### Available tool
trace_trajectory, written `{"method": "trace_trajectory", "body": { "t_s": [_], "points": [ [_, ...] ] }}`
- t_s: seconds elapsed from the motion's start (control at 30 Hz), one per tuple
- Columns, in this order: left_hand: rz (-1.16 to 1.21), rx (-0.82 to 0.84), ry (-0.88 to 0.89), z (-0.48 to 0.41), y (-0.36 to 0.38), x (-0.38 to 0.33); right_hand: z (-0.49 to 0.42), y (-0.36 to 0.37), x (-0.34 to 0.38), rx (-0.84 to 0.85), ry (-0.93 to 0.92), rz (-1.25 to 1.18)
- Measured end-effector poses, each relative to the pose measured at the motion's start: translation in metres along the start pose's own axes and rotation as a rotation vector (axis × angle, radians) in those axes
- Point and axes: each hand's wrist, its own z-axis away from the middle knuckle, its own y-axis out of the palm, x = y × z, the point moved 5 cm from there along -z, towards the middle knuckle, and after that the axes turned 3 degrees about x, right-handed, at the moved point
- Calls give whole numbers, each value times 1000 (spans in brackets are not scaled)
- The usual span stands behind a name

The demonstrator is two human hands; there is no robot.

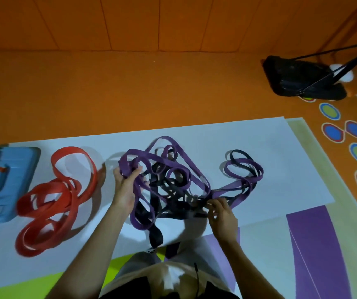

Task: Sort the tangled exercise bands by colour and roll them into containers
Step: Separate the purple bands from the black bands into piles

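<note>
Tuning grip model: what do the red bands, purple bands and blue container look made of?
Red bands: likely matte rubber or latex; flat strips holding springy loops.
Purple bands: same look, matte, floppy.
Blue container: probably hard moulded plastic; ribbed, slight sheen, orange handle.

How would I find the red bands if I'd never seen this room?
Look at the big white sheet on the orange floor. At its left end sits a blue case, and right beside it lie the red bands, loose and flat. They are the only red pile and nobody is holding them, unlike the purple and black tangle in the person's hands.
</note>
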Motion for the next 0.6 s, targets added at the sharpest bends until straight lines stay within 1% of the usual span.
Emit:
{"method": "trace_trajectory", "body": {
  "t_s": [0.03,0.1,0.13,0.17,0.2,0.23,0.27,0.3,0.47,0.5,0.6],
  "points": [
    [-71,4,5,0,0,4,2,-10,-7,-88,109,-52],
    [-233,-22,26,2,0,11,-5,-22,-31,-204,435,-165],
    [-313,-36,36,2,2,13,-9,-20,-46,-194,636,-270],
    [-374,-50,51,2,3,13,-13,-14,-59,-152,821,-437],
    [-427,-66,58,3,5,12,-16,-4,-69,-90,958,-627],
    [-460,-88,72,3,7,10,-19,5,-73,-31,1031,-819],
    [-495,-105,73,0,6,10,-23,9,-72,7,1058,-961],
    [-513,-123,74,-1,6,8,-25,10,-72,26,1060,-1036],
    [-677,-167,57,-10,-16,11,-26,9,-72,93,1069,-1094],
    [-717,-176,70,-12,-21,13,-24,7,-71,91,1050,-1098],
    [-820,-220,31,-17,-33,23,-11,-2,-70,42,976,-1098]
  ]
}}
